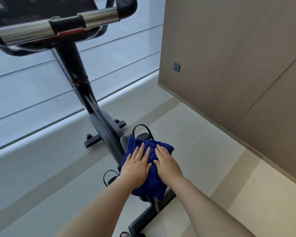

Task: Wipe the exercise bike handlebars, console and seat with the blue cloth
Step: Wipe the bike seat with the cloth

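Note:
The blue cloth [151, 183] lies spread over the bike's seat [124, 139], of which only a dark front tip shows. My left hand [136, 165] presses flat on the cloth's left half, fingers straight. Beside it, my right hand [167, 164] presses flat on the right half. The two hands almost touch. The handlebars [58, 27], black with shiny metal sleeves, cross the top left. Above them sits the dark console [41, 7], partly cut off by the frame.
The bike's black post [80, 82] slants down to its front foot [92, 141] on the pale floor. Pedals with straps [142, 132] stick out beside the seat. A window runs along the left. A beige wall panel [229, 57] stands to the right.

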Motion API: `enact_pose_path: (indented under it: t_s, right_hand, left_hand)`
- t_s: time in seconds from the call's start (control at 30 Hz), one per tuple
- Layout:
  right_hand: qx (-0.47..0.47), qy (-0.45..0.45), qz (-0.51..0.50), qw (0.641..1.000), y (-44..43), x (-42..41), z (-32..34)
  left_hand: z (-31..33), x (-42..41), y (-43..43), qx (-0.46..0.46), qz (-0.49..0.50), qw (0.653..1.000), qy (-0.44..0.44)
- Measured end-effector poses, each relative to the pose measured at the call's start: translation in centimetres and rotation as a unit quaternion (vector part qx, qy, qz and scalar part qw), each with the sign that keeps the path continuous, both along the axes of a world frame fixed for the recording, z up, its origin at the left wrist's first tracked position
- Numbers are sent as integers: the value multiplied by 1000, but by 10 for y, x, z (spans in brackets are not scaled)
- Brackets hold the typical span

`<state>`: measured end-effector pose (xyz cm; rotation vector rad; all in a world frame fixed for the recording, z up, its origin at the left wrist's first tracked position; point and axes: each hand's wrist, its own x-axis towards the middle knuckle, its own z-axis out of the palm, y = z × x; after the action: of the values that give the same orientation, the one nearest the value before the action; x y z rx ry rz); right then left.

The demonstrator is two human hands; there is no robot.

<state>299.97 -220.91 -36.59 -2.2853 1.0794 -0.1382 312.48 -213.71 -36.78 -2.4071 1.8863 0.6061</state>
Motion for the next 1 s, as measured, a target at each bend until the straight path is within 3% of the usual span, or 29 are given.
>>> enact_pose_path:
  t_s: [0.27, 0.43, 0.67, 1.0]
  right_hand:
    - [1, -14, -30, 999, -10, 15, -9]
    - [-65, 16, -39, 997, -7, 20, -16]
    - [-106, 38, 3, 994, -8, 16, -9]
    - [-53, -14, 139, 989, -10, -18, 3]
  left_hand:
    - [-7, 21, -15, -16, -32, 999, -20]
    - [-8, 24, -17, -18, -26, 999, -20]
    - [-6, 16, -6, -35, 40, 999, -7]
    - [-7, -42, 34, -62, 195, 979, 0]
